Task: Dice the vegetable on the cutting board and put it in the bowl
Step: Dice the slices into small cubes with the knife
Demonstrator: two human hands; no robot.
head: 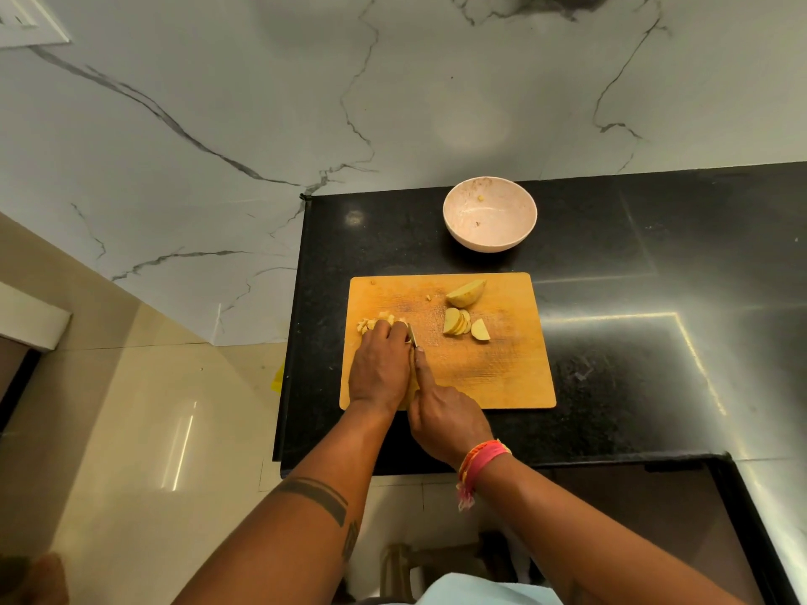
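Observation:
A wooden cutting board (pixel 493 369) lies on the black counter. Near its left edge sit small potato dice (pixel 373 321), and my left hand (pixel 380 369) curls over them and holds them down. My right hand (pixel 445 412) grips a knife (pixel 412 336), index finger stretched along the blade's back; the blade stands right beside my left fingers. A stack of potato slices (pixel 456 321) and a wedge (pixel 480 330) lie in the board's middle. A larger potato piece (pixel 466 293) rests near the far edge. The pale pink bowl (pixel 490 238) behind the board holds only a few scraps.
The black counter (pixel 633 299) stretches to the right of the board and ends at its left edge close to the board. A marble wall (pixel 218 124) rises behind. Cream floor tiles (pixel 153 408) lie to the left below.

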